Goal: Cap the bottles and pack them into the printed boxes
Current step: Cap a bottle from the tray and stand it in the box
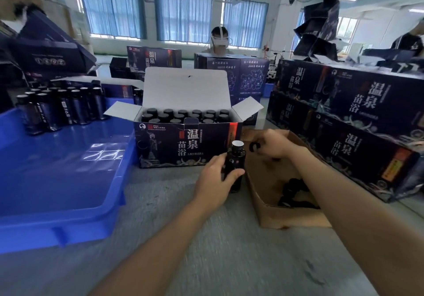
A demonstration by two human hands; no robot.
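Over the grey table [206, 249], the left hand [215, 181] grips 1 dark bottle [236, 156] upright with its white top bare, and the right hand [273, 143] pinches 1 black cap [254, 147] just beside that top, above the brown box [286, 217], with the open printed box [183, 144] behind.

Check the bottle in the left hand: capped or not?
Not capped. The bottle shows a bare white mouth; the right hand holds a black cap beside it. The left hand grips the bottle upright.
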